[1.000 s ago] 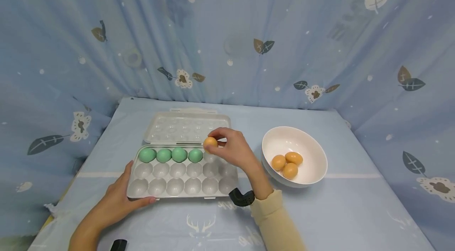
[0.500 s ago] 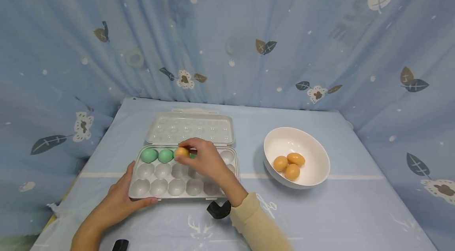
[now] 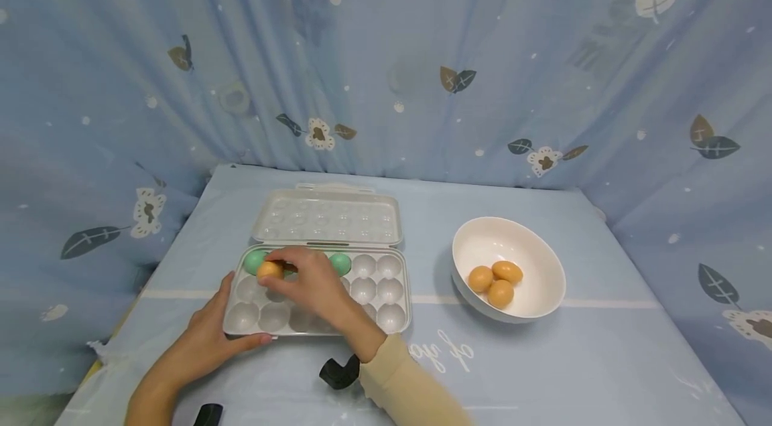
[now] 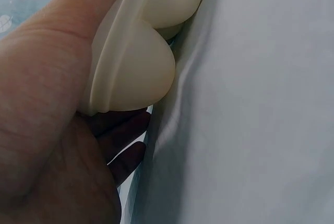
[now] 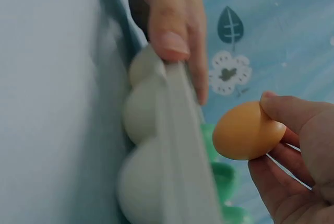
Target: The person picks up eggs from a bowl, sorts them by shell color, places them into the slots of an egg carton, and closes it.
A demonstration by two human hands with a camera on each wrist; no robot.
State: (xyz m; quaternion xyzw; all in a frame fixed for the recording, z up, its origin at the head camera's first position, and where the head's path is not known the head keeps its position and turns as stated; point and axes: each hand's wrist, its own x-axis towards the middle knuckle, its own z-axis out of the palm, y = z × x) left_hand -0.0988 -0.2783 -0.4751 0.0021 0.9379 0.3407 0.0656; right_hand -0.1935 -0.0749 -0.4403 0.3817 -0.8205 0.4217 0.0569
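Evidently, the blue patterned curtain made up most of the scene, hanging behind a cloth-covered table. On the table lay the egg tray, its lid folded back on the far side, and to the right, apart from it, stood the white bowl.

The left hand was spread wide round the tray's near left corner, thumb along the front edge and fingers at the side, seemingly keeping it steady. The right hand, below a pale sleeve, was narrowed to a pinch on an orange egg.

That egg had just changed place: over the last second it had travelled leftward, from beyond the right end of the green eggs to near the left end of their row. It was held up by the fingers and not yet seated, so the work there looked unfinished; whether it brushed a green egg I couldn't tell. Two green eggs showed plainly in the back row, the spots between them mostly hidden behind the right hand. Three orange eggs sat together in the bowl, as they had earlier.
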